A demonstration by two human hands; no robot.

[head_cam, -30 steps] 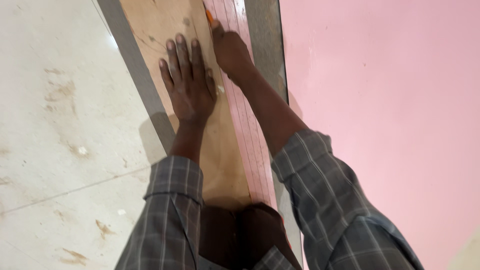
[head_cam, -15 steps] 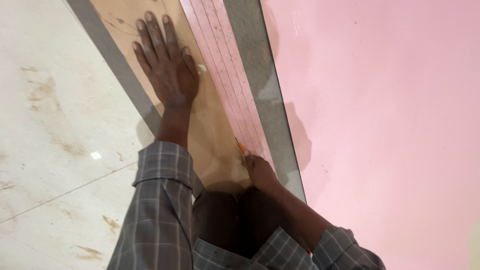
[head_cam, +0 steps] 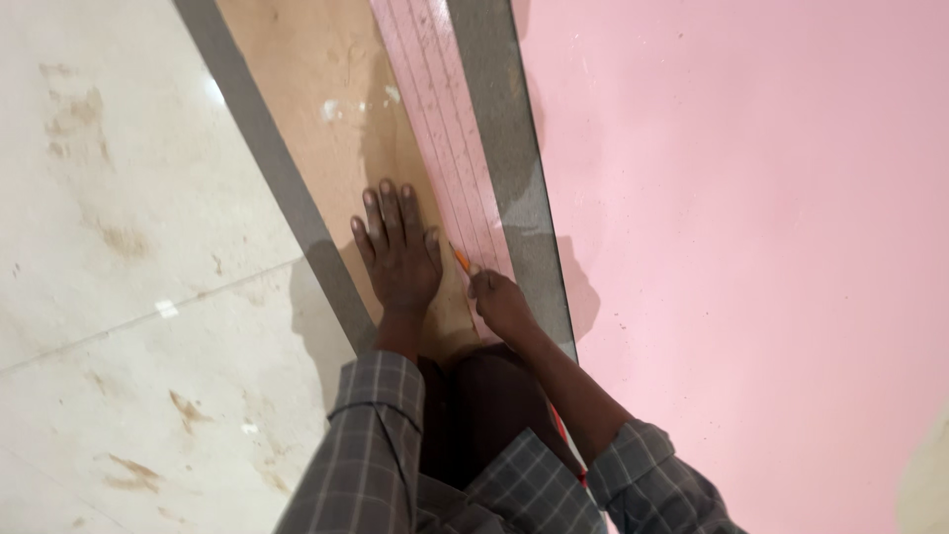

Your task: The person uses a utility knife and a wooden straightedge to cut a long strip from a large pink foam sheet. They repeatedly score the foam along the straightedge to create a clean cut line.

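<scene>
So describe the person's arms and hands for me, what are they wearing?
Both arms are in long sleeves of grey cloth checked with thin pale lines, with buttoned-style cuffs ending at the wrists. The left hand and the right hand are bare: no gloves, and no rings, watch or bands that I can make out.

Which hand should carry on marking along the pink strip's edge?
Right. The right hand holds the orange pencil against the pink strip; the left hand lies flat on the tan board.
</scene>
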